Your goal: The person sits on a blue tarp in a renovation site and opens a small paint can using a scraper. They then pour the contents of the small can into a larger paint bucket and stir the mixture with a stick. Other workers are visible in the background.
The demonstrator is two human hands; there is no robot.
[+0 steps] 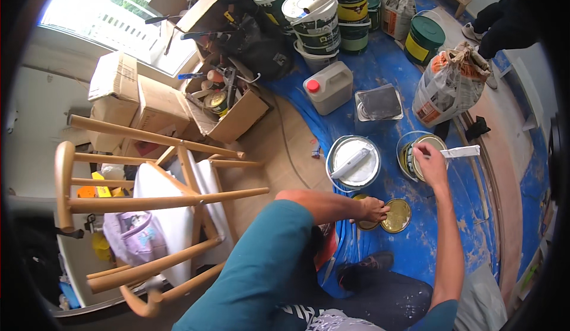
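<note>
A white stir stick (462,151) is pinched by the right hand (430,163) over the open tin (415,155), the left hand (374,209), fingers flat, is pressed on the near lid (396,215); paint could be dripped onto the blue sheet (457,212).

Both hands lowered, left (374,209) flat-fingered, right (430,163) clenched, arm outstretched

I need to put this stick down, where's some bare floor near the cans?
Bare blue sheet lies right of the gold lid, below the small can. Another patch lies between the white bucket and grey tray. The pail stack is crowded.
</note>
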